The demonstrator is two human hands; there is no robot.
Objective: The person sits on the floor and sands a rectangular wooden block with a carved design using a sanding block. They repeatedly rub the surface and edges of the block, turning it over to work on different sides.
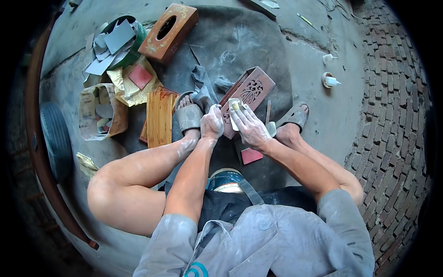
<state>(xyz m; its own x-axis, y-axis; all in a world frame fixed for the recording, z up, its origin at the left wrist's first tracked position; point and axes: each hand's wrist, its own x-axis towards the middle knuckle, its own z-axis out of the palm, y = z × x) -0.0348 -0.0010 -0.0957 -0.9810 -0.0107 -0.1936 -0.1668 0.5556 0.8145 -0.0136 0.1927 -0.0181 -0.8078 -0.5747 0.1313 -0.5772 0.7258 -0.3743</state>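
A reddish-brown carved wooden box point(262, 83) with an openwork pattern stands tilted between my feet. My left hand point(212, 123) is closed at its left edge, fingertips partly hidden. Stretched fingers of my right hand point(251, 125) press a pale folded piece of sandpaper point(232, 121) against the box's carved face. White dust coats both hands. Just below the right hand lie a red square pad point(251, 156) and a thin stick point(268, 112). A dark grey cloth point(201, 85) lies beyond the left hand.
An orange-brown tissue box point(177, 30) with an oval hole stands at the back, beside a green bucket point(134, 53) of grey sheets. Left are a bag point(117, 117) of pads, wooden panels point(159, 120) and a tire point(55, 141). Small white bottles point(330, 81) stand right, near brick paving point(387, 115).
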